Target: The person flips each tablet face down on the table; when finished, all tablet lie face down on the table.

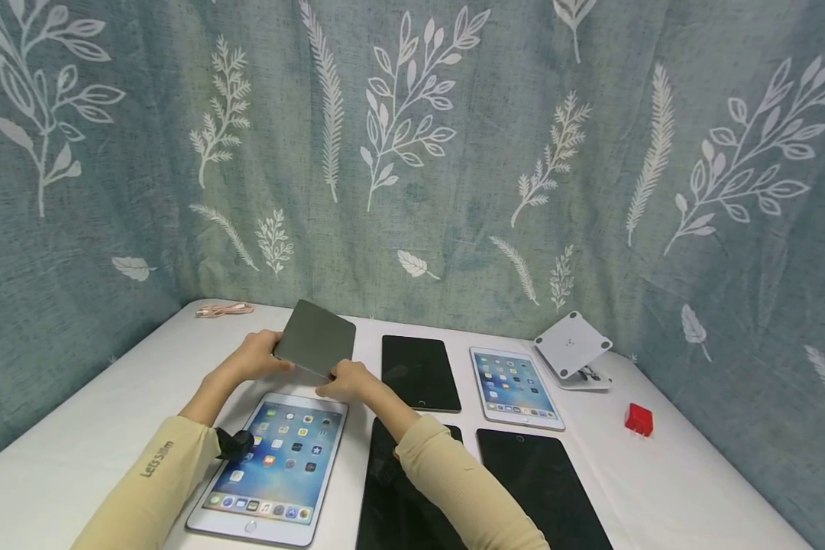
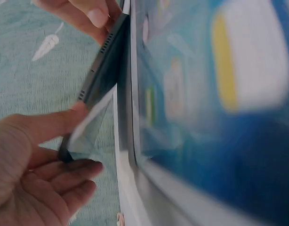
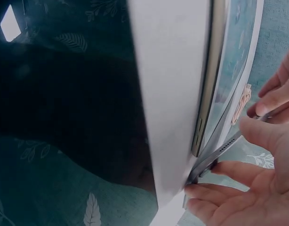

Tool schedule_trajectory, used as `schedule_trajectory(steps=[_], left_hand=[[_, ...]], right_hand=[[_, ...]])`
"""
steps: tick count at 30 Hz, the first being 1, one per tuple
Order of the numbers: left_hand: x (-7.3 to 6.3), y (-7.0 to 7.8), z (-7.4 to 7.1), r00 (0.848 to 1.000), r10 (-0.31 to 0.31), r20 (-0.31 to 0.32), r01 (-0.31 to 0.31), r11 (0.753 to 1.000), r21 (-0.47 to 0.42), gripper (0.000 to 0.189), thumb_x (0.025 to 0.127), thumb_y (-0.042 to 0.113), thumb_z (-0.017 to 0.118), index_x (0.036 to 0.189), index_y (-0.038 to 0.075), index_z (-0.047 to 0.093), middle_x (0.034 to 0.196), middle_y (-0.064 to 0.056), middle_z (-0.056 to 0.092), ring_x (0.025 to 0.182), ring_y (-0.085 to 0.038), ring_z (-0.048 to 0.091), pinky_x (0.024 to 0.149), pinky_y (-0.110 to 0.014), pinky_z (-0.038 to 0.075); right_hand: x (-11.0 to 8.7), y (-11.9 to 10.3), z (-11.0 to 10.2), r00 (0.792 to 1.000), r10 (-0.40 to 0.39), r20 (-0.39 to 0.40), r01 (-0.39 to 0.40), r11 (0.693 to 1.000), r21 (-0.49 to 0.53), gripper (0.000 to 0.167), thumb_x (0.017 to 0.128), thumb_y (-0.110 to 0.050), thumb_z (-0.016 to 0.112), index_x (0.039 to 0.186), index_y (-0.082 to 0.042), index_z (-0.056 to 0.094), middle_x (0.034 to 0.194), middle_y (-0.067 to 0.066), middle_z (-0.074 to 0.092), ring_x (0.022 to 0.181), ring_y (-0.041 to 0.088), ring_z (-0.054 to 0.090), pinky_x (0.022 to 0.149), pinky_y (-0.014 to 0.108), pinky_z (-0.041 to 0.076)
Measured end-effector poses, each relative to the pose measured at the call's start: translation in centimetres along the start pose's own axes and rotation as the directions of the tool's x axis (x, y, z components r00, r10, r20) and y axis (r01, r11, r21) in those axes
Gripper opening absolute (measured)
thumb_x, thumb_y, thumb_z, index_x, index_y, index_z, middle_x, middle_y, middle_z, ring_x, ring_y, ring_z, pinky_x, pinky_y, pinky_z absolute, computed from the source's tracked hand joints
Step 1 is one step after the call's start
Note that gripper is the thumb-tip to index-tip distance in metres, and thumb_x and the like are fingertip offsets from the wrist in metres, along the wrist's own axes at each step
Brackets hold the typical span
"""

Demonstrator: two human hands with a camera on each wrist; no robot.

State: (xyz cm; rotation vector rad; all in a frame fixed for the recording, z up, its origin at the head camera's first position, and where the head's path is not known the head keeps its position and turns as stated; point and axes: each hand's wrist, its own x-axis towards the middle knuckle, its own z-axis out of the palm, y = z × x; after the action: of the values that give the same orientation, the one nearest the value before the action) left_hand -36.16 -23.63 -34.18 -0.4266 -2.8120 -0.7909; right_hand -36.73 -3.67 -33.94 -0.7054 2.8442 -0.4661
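Observation:
Both hands hold a dark grey tablet [image 1: 316, 338] by its near corners, tilted up at the back left of the table. The left hand [image 1: 256, 356] pinches its left corner, thumb on one face and fingers behind, as the left wrist view shows. At the right corner, the right hand [image 1: 347, 380] pinches the edge between thumb and fingers. Speaker holes run along the tablet's slim edge [image 3: 227, 146] in the right wrist view. Just in front of the hands lies a white tablet [image 1: 275, 458] with its screen lit, partly under the left forearm.
Right of the hands lie a black tablet [image 1: 421, 373], a smaller lit white tablet [image 1: 516, 386] and two more dark tablets [image 1: 539, 489] in front. A silver stand [image 1: 573, 345] and a red plug adapter [image 1: 638, 419] are at the right. A coiled cable [image 1: 224, 309] lies back left.

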Motion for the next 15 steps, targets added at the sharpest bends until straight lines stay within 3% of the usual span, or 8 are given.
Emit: schedule_trajectory(steps=[2,4,9,15], left_hand=[[0.0,0.1,0.3,1.0,-0.017,0.01,0.017,1.0,-0.008,0.04,0.079,0.012,0.076,0.108,-0.012,0.063,0.094,-0.023,0.07,0.08,-0.03,0.064,0.075,-0.045,0.051],[0.0,0.2,0.6,0.999,-0.045,0.024,0.045,0.999,-0.013,0.038,0.078,0.012,0.076,0.104,-0.012,0.064,0.092,-0.022,0.07,0.08,-0.03,0.064,0.075,-0.045,0.05],[-0.3,0.4,1.0,0.994,-0.096,0.057,0.096,0.995,0.004,0.031,0.076,0.012,0.077,0.091,-0.011,0.064,0.081,-0.017,0.067,0.072,-0.024,0.059,0.067,-0.037,0.048],[-0.3,0.5,1.1,0.993,-0.1,0.056,0.099,0.995,0.018,0.024,0.074,0.01,0.078,0.083,-0.007,0.063,0.072,-0.01,0.06,0.068,-0.02,0.048,0.062,-0.03,0.04]], right_hand=[[-0.3,0.0,-0.2,1.0,0.012,-0.001,-0.012,1.0,-0.022,0.034,0.089,-0.033,0.064,0.098,-0.001,0.069,0.091,0.01,0.067,0.073,0.017,0.054,0.064,0.028,0.042],[-0.4,0.0,-0.3,1.0,0.024,-0.002,-0.024,0.998,-0.049,0.035,0.089,-0.034,0.064,0.097,-0.001,0.069,0.091,0.009,0.068,0.072,0.015,0.052,0.064,0.028,0.043],[-0.7,0.0,0.0,0.999,0.034,-0.001,-0.034,0.993,-0.112,0.04,0.088,-0.034,0.064,0.107,0.001,0.068,0.103,0.012,0.069,0.083,0.019,0.06,0.072,0.029,0.049],[-1.2,-0.5,0.3,0.999,0.02,0.029,-0.016,0.991,-0.135,0.042,0.089,-0.032,0.063,0.113,0.003,0.064,0.109,0.015,0.068,0.091,0.024,0.064,0.079,0.034,0.052]])
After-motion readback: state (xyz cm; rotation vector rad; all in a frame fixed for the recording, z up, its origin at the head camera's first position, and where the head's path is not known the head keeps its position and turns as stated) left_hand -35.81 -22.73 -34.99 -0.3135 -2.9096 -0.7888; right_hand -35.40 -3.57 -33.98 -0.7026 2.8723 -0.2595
